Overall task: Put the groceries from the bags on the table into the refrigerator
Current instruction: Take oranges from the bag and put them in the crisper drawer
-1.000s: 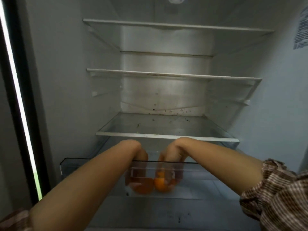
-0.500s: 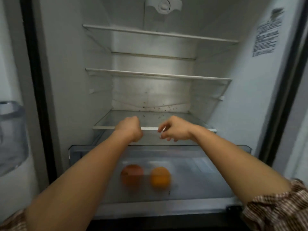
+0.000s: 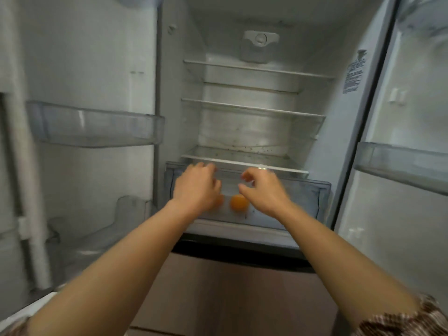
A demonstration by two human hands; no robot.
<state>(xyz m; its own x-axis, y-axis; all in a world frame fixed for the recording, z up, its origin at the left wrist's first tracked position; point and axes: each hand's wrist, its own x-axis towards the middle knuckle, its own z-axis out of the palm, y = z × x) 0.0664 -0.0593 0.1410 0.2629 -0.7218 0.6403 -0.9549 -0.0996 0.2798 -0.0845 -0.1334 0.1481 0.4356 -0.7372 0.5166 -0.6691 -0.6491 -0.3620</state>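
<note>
Fridge (image 3: 244,132): doors open, clear drawer (image 3: 303,197) under the lowest shelf.
Oranges: one (image 3: 238,202) in drawer, another (image 3: 219,201) half hidden.
Left hand (image 3: 196,187): empty, fingers loose, above drawer.
Right hand (image 3: 263,190): empty, fingers apart, above drawer.

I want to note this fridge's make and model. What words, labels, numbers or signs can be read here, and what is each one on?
Nothing here can be read.
Printed sticker on the fridge's right inner wall: several lines of dark print, too small and blurred to read.
Control dial housing at the top of the back wall: no legible marking.
No brand or number shows on the shelves, door bins or crisper drawer.
</note>
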